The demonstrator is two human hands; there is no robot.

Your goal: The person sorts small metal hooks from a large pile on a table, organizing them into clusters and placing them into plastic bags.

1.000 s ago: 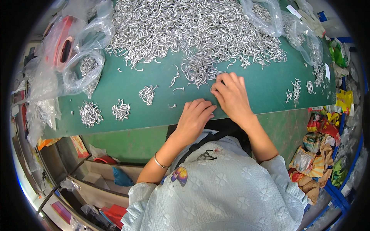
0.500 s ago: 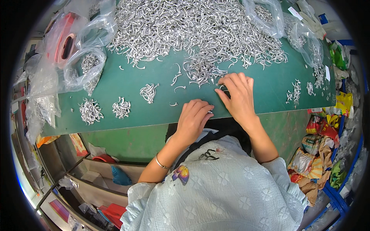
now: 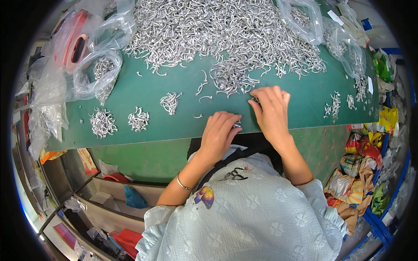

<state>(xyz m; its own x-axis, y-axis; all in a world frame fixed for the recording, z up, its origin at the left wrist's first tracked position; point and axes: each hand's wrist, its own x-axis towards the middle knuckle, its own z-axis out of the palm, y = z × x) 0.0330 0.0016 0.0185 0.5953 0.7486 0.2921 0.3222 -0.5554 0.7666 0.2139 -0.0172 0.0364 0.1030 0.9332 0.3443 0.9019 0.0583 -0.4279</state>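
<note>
Left hand [image 3: 217, 132] and right hand [image 3: 271, 111] have been parted slightly more.
Silver curved pieces [image 3: 236, 124], seemingly gathered, are pinched in the left grip over the desk [image 3: 174, 127]; the right fingers are curled, though whether anything is pinched cannot be told; beyond, more are piled in a small heap [image 3: 230, 77] against the large heap [image 3: 217, 32].

Left hand [image 3: 217, 130] and right hand [image 3: 271, 108] curled, backs upward

The left fingers bunch together, pointing forward and right, thumb close below them. The right hand sits farther forward, fingers arched, thumb near the index fingertip. The left forearm [image 3: 188, 175] and right forearm [image 3: 294, 157] slant inward.
</note>
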